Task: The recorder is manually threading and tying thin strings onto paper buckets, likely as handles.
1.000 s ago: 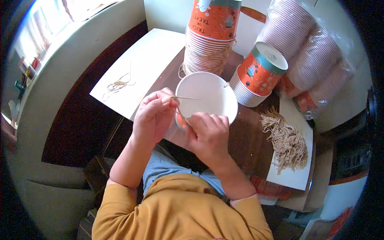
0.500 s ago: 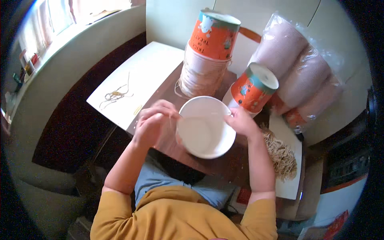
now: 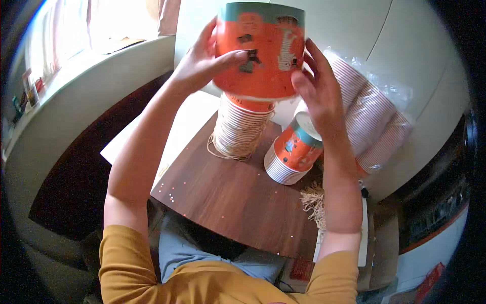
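An orange paper bucket [image 3: 263,55] with a green band and dark figures is held upside down, its white rim facing down. My left hand [image 3: 202,63] grips its left side, thumb across the front. On the opposite side, my right hand [image 3: 319,83] has its fingers round the wall. Behind and below the raised bucket stands a tall stack of nested buckets [image 3: 240,129], with white rims and loose cord loops along it; the held bucket hides the top. I cannot tell whether the two touch.
A shorter bucket stack [image 3: 293,152] stands right of the tall one on the brown table [image 3: 228,202]. Behind it lean plastic-wrapped bucket stacks [image 3: 374,114]. A bundle of beige cords [image 3: 315,202] lies near my right forearm. Small white and red specks dot the tabletop.
The bucket was low before me, its white inside facing up. It has been raised away from me and turned over, and both hands now clasp its sides.
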The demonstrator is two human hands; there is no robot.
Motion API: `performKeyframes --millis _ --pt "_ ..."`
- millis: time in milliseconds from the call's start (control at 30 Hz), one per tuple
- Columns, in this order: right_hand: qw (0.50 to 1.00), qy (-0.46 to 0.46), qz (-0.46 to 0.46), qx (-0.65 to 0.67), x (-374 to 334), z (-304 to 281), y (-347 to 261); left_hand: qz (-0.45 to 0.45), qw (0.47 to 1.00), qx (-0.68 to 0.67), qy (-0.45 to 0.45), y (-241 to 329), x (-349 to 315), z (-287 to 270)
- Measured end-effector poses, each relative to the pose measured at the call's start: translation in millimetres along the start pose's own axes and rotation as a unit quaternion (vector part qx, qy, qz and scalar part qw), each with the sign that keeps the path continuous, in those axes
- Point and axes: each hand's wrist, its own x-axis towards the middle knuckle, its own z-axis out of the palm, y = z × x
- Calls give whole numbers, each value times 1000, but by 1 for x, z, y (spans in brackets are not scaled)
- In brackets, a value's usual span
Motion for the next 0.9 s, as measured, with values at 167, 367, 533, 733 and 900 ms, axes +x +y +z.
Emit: performKeyframes --millis 167,367,533,733,900 --pt "1000 30 1 4 39 5 63 67 995 71 -10 -69 62 -12" --pt "975 -29 215 37 -5 2 148 -88 993 62 -51 -157 29 -7" --pt "894 -193 293 -280 -38 -19 88 -119 984 128 24 -185 -27 -26" --pt "833 -122 130 -524 -111 -72 71 -37 925 370 84 -151 -89 14" --pt "900 -38 131 -414 -117 -76 88 -175 956 227 -56 -109 -178 61"
